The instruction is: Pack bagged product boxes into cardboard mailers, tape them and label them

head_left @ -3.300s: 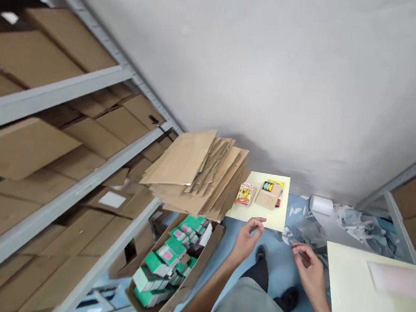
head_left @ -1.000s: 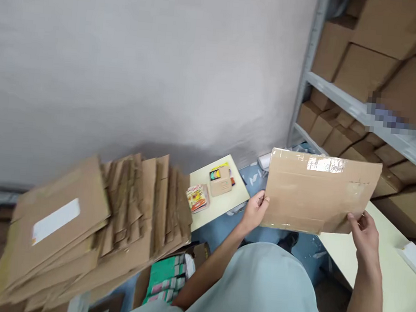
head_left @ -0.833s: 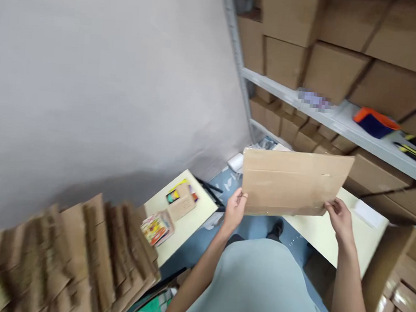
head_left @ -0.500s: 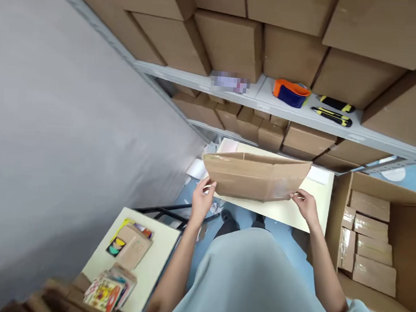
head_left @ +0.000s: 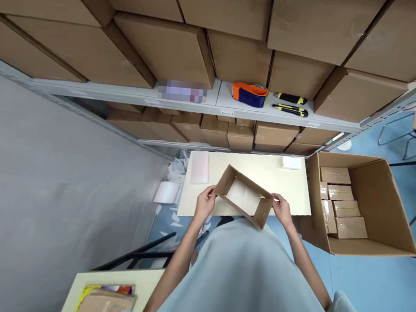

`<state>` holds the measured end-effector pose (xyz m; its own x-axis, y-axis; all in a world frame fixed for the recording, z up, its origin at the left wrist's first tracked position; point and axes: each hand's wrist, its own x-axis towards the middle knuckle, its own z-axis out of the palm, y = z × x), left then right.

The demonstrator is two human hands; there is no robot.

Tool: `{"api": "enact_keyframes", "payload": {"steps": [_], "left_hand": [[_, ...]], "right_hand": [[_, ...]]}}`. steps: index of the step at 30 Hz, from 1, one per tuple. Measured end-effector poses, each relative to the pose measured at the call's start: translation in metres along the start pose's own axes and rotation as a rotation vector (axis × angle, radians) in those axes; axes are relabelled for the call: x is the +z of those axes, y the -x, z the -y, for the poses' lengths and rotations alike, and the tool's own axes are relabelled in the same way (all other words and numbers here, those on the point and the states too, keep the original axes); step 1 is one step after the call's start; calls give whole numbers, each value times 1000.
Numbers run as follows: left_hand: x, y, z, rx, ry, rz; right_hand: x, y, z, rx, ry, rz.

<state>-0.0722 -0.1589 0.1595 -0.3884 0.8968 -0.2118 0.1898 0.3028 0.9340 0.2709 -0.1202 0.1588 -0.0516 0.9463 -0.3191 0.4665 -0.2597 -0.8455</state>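
Note:
Between my hands is a small cardboard box (head_left: 262, 210), spread into a rectangle with its top open and tilted over the table's near edge. Pale colour shows inside it; whether that is its bottom or the table behind, I cannot tell. My left hand (head_left: 204, 204) pinches the box's left end, thumb and fingers closed on the edge. At the right end corner, my right hand (head_left: 282, 210) grips the cardboard the same way. Beneath lies the cream table (head_left: 292, 192), bearing a pale pink stack of sheets (head_left: 200, 167) and a small white box (head_left: 291, 163).
A large open carton (head_left: 389, 206) holding several small taped boxes (head_left: 351, 227) stands at the right. Shelves with cartons (head_left: 234, 56), a tape roll (head_left: 249, 95) and cutters (head_left: 290, 98) rise ahead. A grey wall (head_left: 63, 187) and side table (head_left: 146, 281) are at left.
The cardboard has gone from a flattened, folded piece to an open rectangular box shape. Both hands have drawn closer together with it. The camera view has shifted to the right.

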Motion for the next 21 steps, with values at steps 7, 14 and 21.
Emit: {"api": "enact_keyframes", "payload": {"steps": [7, 14, 21], "left_hand": [[-25, -14, -45, 65, -44, 123], [-35, -19, -56, 261, -243, 239], [-51, -15, -73, 333, -210, 212]], "right_hand": [[-1, 63, 49, 190, -40, -77], [23, 89, 93, 190, 313, -256], [8, 74, 130, 104, 467, -472]]}}
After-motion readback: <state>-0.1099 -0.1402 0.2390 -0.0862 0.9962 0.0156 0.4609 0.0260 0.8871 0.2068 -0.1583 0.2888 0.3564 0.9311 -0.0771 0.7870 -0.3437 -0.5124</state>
